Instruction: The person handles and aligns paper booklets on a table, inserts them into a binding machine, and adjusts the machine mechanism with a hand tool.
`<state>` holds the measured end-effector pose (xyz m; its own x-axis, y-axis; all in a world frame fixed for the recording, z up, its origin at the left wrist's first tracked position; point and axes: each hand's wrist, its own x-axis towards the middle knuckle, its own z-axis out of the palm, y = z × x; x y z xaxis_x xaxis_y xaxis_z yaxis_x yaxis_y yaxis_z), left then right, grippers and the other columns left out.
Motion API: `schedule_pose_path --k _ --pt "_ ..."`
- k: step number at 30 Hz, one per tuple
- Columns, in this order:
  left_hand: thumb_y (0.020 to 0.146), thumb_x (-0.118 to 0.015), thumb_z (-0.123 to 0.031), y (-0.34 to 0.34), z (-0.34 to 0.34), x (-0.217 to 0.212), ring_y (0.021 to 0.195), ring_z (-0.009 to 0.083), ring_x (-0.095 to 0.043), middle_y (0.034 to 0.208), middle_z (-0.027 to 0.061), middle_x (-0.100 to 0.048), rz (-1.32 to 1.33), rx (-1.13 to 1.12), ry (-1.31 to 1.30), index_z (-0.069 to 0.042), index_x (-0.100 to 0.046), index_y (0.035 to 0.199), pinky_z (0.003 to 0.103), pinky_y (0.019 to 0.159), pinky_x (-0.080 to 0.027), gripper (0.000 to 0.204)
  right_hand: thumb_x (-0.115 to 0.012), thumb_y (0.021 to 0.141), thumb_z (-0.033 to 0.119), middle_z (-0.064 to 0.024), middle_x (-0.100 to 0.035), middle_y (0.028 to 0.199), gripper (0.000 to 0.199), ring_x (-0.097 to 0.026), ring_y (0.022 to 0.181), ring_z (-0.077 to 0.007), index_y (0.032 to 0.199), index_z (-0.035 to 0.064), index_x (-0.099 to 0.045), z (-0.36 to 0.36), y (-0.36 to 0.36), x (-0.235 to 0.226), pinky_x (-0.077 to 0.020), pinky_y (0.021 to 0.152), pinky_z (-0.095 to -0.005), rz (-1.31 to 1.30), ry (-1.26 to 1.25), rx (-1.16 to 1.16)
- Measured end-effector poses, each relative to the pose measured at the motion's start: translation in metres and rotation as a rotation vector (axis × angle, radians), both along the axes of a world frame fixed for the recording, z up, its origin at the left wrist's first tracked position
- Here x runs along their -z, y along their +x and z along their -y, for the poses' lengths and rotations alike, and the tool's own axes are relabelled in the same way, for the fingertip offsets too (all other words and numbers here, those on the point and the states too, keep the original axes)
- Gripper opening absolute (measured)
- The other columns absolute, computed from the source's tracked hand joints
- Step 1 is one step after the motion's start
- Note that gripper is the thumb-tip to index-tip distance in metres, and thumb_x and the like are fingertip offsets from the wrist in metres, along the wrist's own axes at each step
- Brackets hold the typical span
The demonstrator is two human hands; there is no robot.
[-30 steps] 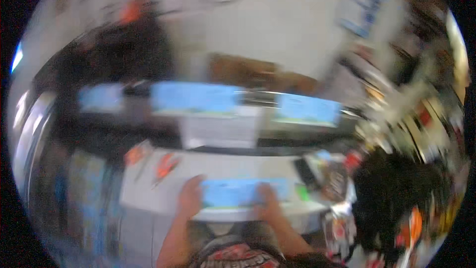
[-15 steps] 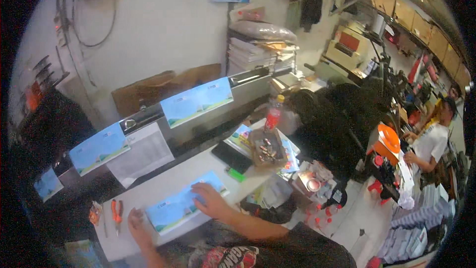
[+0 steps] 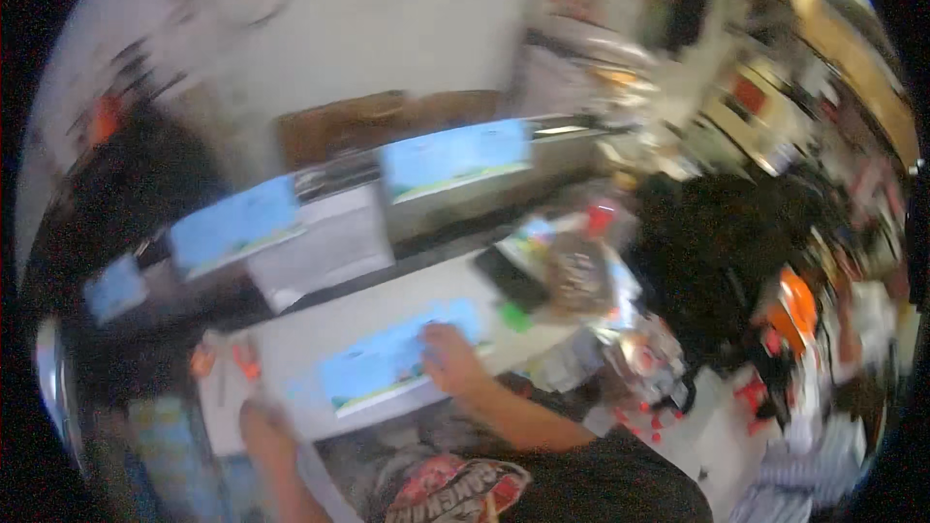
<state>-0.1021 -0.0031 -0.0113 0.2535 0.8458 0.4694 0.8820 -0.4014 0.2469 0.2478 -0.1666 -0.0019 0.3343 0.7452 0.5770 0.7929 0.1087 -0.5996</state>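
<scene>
A light blue printed sheet (image 3: 378,368) with a green landscape along its lower edge lies on the white table (image 3: 291,344). My right hand (image 3: 451,358) rests on its right part, fingers curled in; whatever they may hold is hidden. By the table's near edge, left of the sheet, is my left hand (image 3: 263,421), its fingers smeared by motion. A pale flat strip (image 3: 325,484) shows beside that forearm. Orange-handled pliers (image 3: 246,360) lie beyond my left hand, blurred.
Similar blue sheets (image 3: 455,160) and a white paper (image 3: 325,242) hang along a dark rail behind the table. On the table's right are a black flat object (image 3: 511,276), a green item (image 3: 515,317) and a brown container (image 3: 578,281). Clutter fills the far right.
The whole view has swung, shifting the scene rightward, and is blurred. My left hand has drawn back from the sheet toward the near edge. My right hand's fingers have curled.
</scene>
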Motion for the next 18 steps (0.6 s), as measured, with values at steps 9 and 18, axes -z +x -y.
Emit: schedule_pose_path --k 9,18 --pt "0.082 -0.061 -0.018 0.031 -0.022 -0.036 0.105 0.0332 -0.053 0.109 0.0128 -0.060 0.191 0.018 -0.159 -0.005 -0.063 0.102 0.050 0.091 -0.040 0.024 -0.065 0.074 0.004 -0.0185 -0.056 0.120 0.037 -0.052 0.110 -0.0388 0.109 0.0013 -0.057 -0.004 -0.001 -0.041 -0.0395 0.099 -0.0474 -0.089 0.015 0.047" --pt "0.078 -0.065 -0.016 -0.016 -0.016 -0.096 0.103 0.0292 -0.053 0.107 0.0075 -0.058 0.249 0.462 -0.071 -0.011 -0.058 0.103 0.045 0.094 -0.038 0.027 -0.073 0.075 0.031 -0.0185 -0.047 0.134 0.062 -0.045 0.123 -0.0378 0.126 0.0049 -0.049 -0.136 -0.120 -0.141 -0.0400 0.099 -0.0481 0.542 -0.387 -0.662"
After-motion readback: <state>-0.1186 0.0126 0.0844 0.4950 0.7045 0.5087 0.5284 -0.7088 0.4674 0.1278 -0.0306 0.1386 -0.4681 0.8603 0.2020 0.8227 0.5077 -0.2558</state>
